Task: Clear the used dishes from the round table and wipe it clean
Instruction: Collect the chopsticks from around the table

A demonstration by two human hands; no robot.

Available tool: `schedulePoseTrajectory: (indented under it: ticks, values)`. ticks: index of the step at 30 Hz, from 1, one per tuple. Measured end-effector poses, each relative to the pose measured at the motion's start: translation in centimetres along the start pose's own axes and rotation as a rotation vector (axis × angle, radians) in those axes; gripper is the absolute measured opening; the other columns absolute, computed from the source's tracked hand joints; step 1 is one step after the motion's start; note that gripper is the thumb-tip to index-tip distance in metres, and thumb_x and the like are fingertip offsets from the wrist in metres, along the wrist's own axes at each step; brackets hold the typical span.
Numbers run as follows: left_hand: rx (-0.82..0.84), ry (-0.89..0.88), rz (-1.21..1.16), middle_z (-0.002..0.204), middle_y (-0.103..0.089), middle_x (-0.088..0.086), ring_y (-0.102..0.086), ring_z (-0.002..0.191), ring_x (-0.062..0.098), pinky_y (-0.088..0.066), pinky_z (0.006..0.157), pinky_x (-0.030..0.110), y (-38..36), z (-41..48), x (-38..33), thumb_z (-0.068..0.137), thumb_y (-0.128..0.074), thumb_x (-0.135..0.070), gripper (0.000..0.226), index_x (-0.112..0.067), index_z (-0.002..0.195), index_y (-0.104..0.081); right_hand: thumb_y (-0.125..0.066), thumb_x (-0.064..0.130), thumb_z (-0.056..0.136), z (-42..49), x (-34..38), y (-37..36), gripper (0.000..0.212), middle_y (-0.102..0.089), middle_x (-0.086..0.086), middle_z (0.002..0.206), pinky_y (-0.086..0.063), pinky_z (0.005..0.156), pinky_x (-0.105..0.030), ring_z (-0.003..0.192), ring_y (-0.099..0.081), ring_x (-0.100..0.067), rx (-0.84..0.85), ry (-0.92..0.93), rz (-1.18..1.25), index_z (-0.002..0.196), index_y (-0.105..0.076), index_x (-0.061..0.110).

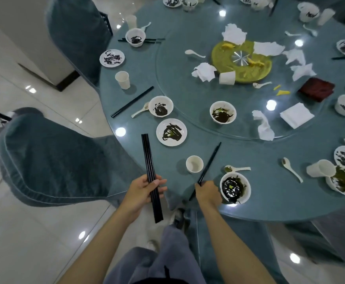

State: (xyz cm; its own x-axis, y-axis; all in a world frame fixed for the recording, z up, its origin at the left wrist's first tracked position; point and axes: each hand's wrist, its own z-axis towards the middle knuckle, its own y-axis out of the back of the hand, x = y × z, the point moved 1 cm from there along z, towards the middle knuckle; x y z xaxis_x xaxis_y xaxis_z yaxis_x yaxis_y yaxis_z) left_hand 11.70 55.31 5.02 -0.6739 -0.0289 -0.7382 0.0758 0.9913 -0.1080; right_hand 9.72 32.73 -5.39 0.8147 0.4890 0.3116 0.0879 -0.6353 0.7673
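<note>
The round blue-grey table (269, 193) carries several dirty white bowls, plates, cups, spoons and black chopsticks. My left hand (145, 191) grips a bundle of black chopsticks (150, 160) upright over the table's near edge. My right hand (207, 191) pinches the near end of another pair of black chopsticks (210, 160) that slants across the table top. Just right of that hand stands a white bowl (236, 187) with dark leftovers. A paper cup (194, 163) and a spoon (237, 169) lie close by.
A glass turntable (167, 78) in the middle holds a yellow-green dish (224, 62), crumpled napkins (204, 71), a bowl (222, 112) and a red cloth (317, 89). Two blue-covered chairs (50, 158) stand at the left edge. Glossy tiled floor (24, 232) lies below.
</note>
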Motion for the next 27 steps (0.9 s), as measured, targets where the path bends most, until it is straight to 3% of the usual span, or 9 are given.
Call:
schedulePoseTrajectory:
  ticks: [5,12,18,23,27]
  values:
    - [-0.016,0.036,-0.01,0.114,-0.076,0.016,-0.073,0.106,0.035,-0.062,0.089,0.043,0.2,0.9,-1.0,0.103,-0.057,-0.005,0.018,0.002,0.119,-0.061,-0.069,0.045,0.089,1.6,0.5,0.3,0.029,-0.077,-0.007,0.094,-0.05,0.072,-0.032,0.094,-0.071,-0.032,0.069,-0.047,0.076,0.091,-0.079,0.018]
    - [0.027,0.049,0.014,0.113,-0.077,0.015,-0.075,0.101,0.032,-0.061,0.091,0.045,1.1,2.5,-2.4,0.102,-0.059,-0.005,0.013,0.0,0.113,-0.063,-0.075,0.04,0.086,2.2,0.5,-0.1,0.02,-0.071,0.011,0.065,-0.052,0.071,-0.031,0.078,-0.07,-0.021,0.081,-0.141,0.199,0.077,-0.081,0.022]
    - [0.094,0.037,-0.002,0.112,-0.077,0.015,-0.075,0.099,0.031,-0.06,0.093,0.048,3.0,3.9,-3.9,0.102,-0.058,-0.005,0.012,-0.001,0.112,-0.063,-0.065,0.039,0.09,1.5,0.9,-0.9,0.027,-0.076,-0.006,0.091,-0.049,0.07,-0.033,0.09,-0.07,-0.031,0.017,-0.133,0.135,0.086,-0.078,0.015]
    - [0.191,0.039,0.001,0.11,-0.076,0.021,-0.075,0.1,0.035,-0.061,0.092,0.049,5.4,4.9,-6.1,0.102,-0.059,-0.005,0.013,0.001,0.112,-0.064,-0.063,0.034,0.096,-1.0,1.1,0.0,0.033,-0.072,-0.01,0.081,-0.051,0.071,-0.037,0.083,-0.068,-0.033,-0.065,-0.126,0.192,0.073,-0.069,0.01]
    - [0.29,0.029,-0.003,0.103,-0.076,0.021,-0.076,0.089,0.029,-0.064,0.084,0.043,7.0,5.5,-7.8,0.102,-0.058,-0.003,0.01,0.001,0.109,-0.064,-0.062,0.031,0.096,-3.9,2.1,1.2,0.023,-0.073,-0.006,0.087,-0.049,0.076,-0.036,0.088,-0.067,-0.03,-0.164,-0.131,0.221,0.085,-0.073,0.014]
